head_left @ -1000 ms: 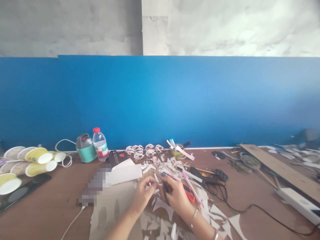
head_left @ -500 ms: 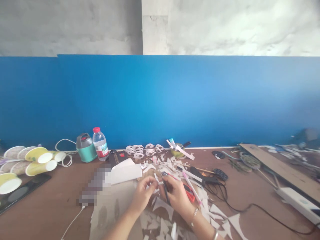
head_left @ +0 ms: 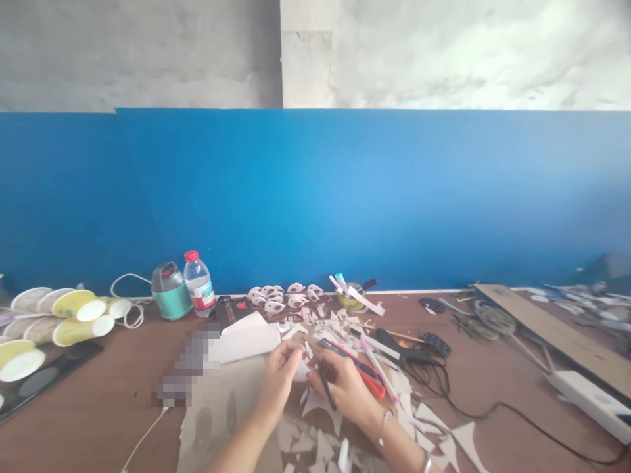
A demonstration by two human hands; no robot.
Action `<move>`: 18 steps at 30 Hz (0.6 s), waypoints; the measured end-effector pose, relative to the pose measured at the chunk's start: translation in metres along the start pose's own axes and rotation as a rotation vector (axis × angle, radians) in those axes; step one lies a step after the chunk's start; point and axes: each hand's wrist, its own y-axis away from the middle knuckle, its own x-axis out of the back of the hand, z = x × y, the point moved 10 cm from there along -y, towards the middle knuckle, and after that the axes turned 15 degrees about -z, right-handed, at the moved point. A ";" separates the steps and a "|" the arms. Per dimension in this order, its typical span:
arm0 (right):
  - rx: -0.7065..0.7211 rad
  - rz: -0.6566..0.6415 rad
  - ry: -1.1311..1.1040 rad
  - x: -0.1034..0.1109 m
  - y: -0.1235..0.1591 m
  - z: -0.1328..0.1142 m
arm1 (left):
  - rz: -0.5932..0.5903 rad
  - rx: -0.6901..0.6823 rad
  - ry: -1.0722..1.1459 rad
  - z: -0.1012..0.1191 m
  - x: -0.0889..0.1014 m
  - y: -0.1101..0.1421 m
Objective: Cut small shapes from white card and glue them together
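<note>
My left hand (head_left: pixel 282 374) is closed in a pinch, with a small white paper piece (head_left: pixel 302 372) showing at its fingertips. Close beside it on the right, my right hand (head_left: pixel 348 387) is closed around a slim dark pen-like tool (head_left: pixel 325 386), which slants down across the fingers. Its exact kind is too blurred to tell. Under and around both hands lie many white paper scraps (head_left: pixel 323 450). A red-and-black tool (head_left: pixel 372 381) lies just beyond my right hand, next to a pink-and-white pen (head_left: pixel 378 369).
Grey cardboard (head_left: pixel 221 420) lies left of the scraps. Several white ring-like paper shapes (head_left: pixel 275 306) sit at the back, near a bottle (head_left: pixel 200 289) and a teal container (head_left: pixel 171 299). Paper cups (head_left: pixel 79 309) lie far left. A black cable (head_left: pixel 473 414) runs right towards a power strip (head_left: pixel 589 401).
My right hand has drawn slightly down and away from my left fingertips, with the dark tool still in it. More of the red-and-black tool shows. My left hand has shifted slightly left.
</note>
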 end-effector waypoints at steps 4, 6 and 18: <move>-0.025 -0.115 -0.084 -0.014 -0.001 -0.002 | 0.026 0.005 0.021 -0.004 0.002 0.001; -0.030 -0.138 -0.130 -0.018 -0.001 -0.004 | 0.044 0.002 0.027 -0.004 0.001 0.003; -0.009 -0.177 -0.294 -0.028 -0.002 0.003 | 0.017 -0.012 0.205 -0.008 -0.012 0.005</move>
